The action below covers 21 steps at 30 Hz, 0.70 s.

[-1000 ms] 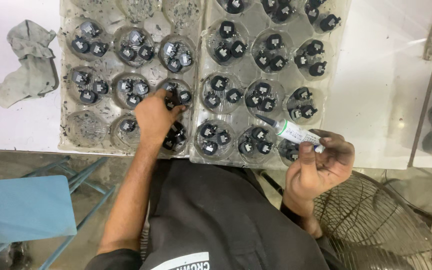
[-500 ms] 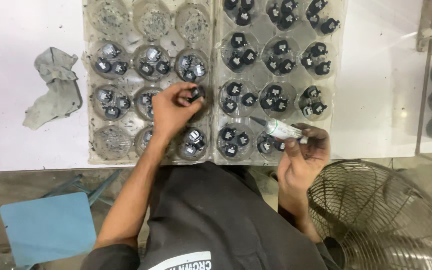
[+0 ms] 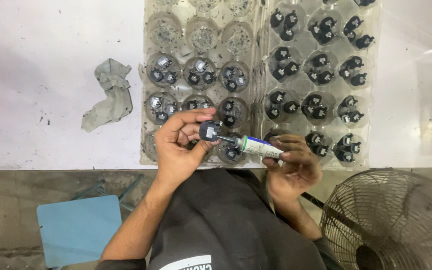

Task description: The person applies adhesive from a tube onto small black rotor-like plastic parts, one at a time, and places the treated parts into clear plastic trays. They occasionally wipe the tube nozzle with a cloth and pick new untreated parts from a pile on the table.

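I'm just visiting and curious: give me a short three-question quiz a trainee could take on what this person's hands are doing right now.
1. True or false: the left hand pinches a small black part lifted above the clear trays.
2. What does the right hand hold?
A. a screwdriver
B. a small tube with a thin nozzle
C. the grey rag
3. Fill in: the tube's nozzle points toward the ____.

Key:
1. True.
2. B.
3. Black part; whether the nozzle tip touches it is too fine to tell.
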Available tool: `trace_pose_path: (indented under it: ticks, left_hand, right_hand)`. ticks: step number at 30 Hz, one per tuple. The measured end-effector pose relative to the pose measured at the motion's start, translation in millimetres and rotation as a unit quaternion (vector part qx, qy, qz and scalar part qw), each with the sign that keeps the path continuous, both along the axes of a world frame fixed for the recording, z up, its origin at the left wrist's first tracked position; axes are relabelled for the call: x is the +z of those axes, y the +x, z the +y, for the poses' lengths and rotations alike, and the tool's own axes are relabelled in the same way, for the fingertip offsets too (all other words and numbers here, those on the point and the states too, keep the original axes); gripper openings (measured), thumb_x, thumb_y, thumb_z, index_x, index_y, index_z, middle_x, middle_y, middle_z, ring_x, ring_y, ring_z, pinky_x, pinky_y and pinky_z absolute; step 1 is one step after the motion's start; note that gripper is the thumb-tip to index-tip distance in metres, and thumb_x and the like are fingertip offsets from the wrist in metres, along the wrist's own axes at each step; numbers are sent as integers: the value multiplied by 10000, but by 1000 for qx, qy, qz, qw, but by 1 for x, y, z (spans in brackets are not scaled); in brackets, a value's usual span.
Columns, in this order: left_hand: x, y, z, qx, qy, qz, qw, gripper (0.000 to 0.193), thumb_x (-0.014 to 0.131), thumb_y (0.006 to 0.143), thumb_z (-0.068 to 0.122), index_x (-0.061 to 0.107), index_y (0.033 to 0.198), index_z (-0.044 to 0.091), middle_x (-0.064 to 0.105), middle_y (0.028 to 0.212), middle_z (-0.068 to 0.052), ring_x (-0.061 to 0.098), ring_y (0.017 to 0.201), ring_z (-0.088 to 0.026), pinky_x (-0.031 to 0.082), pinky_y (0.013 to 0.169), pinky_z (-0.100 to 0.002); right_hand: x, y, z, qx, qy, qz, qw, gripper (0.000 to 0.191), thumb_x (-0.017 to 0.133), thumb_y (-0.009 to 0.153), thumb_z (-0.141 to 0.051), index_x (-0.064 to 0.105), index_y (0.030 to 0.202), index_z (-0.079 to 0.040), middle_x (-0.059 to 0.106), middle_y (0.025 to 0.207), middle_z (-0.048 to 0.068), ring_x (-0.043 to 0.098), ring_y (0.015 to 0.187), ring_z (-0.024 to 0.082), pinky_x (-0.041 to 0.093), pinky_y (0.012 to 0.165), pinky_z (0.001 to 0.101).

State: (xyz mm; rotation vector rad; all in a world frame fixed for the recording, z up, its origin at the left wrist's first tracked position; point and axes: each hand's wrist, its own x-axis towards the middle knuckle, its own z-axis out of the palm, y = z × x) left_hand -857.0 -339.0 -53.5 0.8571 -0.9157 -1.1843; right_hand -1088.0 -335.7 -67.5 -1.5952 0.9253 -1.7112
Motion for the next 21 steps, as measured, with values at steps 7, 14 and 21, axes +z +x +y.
trace_pose_path:
  ticks: [7, 14, 21]
  left_hand:
    - [2, 30, 11, 11, 17, -5, 1000, 406, 722, 908, -181, 653, 1272, -15, 676, 1252, -120, 742, 1034, -163, 644, 900, -289]
    - [1, 50, 15, 6, 21, -25, 999, 420, 685, 891, -222, 674, 1257, -15, 648, 1272, -112, 728, 1070, -172, 634, 906, -298]
    - [-3, 58, 14, -21, 38, 8, 999, 438, 659, 891, -263, 634, 1273, -49, 667, 1285, -136, 722, 1101, -181, 644, 934, -326]
  right_hand:
    - [9, 39, 7, -28, -22, 35, 999, 298, 831, 924, -83, 563, 1052, -110, 717, 1076, 63, 705, 1071, 253, 605, 916, 360]
    - [7, 66, 12, -56, -47, 57, 996, 341, 854, 841, -13, 563, 999, -95, 715, 1044, 97, 710, 1031, 257, 606, 860, 347]
    - [5, 75, 13, -73, -67, 61, 993, 333, 866, 762, 61, 601, 917, -72, 707, 991, 109, 704, 996, 260, 651, 806, 366]
